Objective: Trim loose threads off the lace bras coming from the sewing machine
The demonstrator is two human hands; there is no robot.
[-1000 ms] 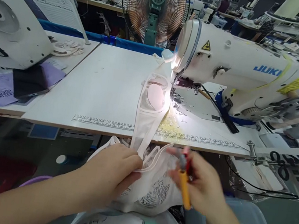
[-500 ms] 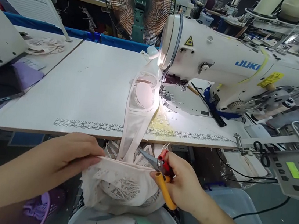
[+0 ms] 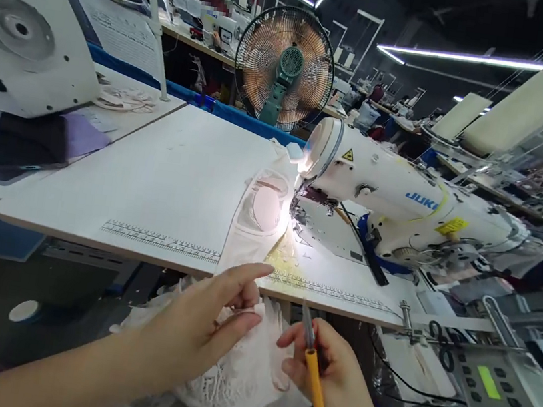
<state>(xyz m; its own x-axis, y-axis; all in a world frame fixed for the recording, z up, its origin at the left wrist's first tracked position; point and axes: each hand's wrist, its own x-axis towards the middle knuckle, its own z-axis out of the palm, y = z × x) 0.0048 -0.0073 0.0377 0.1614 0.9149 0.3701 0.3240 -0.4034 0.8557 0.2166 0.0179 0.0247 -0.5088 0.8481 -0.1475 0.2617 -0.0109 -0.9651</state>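
Observation:
My left hand [image 3: 206,329] is closed, its thumb and fingers pinching the edge of a white lace bra [image 3: 231,376] gathered over my lap below the table edge. Scissors [image 3: 313,371] with an orange handle sit in my closed right hand [image 3: 329,366], blades pointing up and away from me. The fingertips of that hand are close beside the bra's right side; whether they touch it I cannot tell. Another part of the white work, with a pale pink cup [image 3: 267,208], lies on the table under the sewing machine's lamp and hangs toward the front edge.
A white JUKI sewing machine [image 3: 380,185] stands at the right, its control panel [image 3: 492,389] near the front. A printed ruler [image 3: 160,240] runs along the table's edge. Behind is a large fan [image 3: 285,70]. A second machine [image 3: 27,34] and a dark flat object [image 3: 30,144] are at left.
My left hand has moved right along the bra, bringing its edge up. The scissors have turned from pointing left to pointing up. My view has tilted upward.

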